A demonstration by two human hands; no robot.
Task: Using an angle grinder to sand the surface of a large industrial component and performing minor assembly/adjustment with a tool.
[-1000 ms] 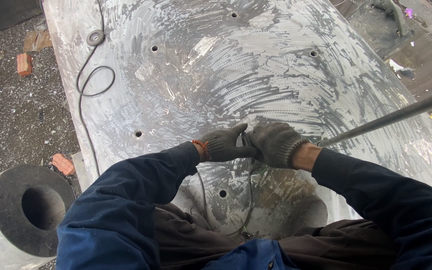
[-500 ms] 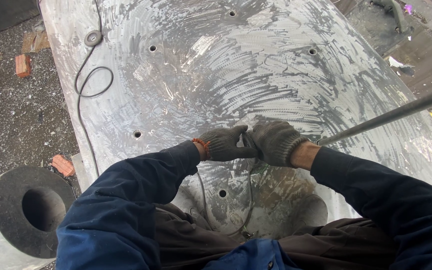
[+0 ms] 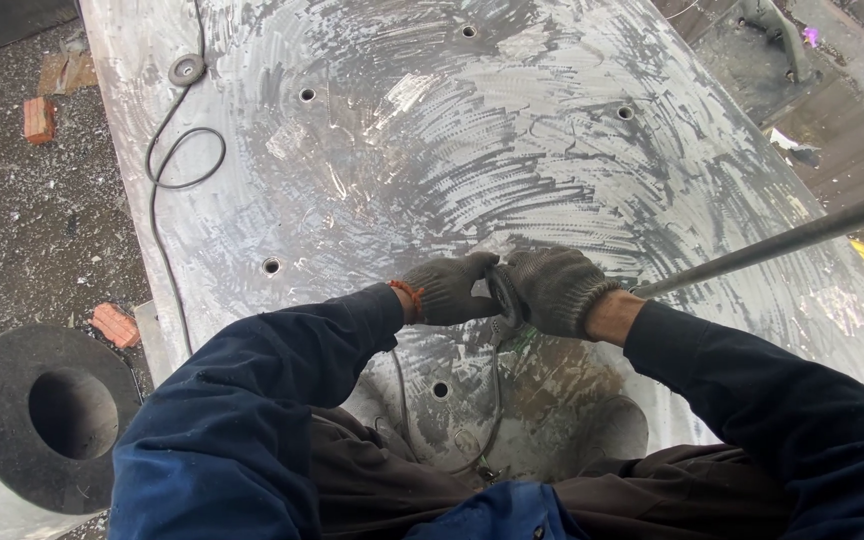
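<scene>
Both my hands wear dark grey knit gloves and meet over a big scratched metal plate (image 3: pixel 512 130). My left hand (image 3: pixel 445 290) and my right hand (image 3: pixel 555 290) are closed from either side on a small dark power tool (image 3: pixel 501 296) with a round disc, held against the plate. Most of the tool is hidden by the gloves. A thin cable (image 3: pixel 497 405) runs from it down toward my body. Blue sleeves cover both arms.
The plate has several small drilled holes, one (image 3: pixel 440 389) just below my hands. A metal rod (image 3: pixel 792 238) slants in from the right. A black cable loop (image 3: pixel 187 160) lies at the plate's left. A thick hollow cylinder (image 3: pixel 52 420) and brick pieces (image 3: pixel 115 325) sit on the gravel at left.
</scene>
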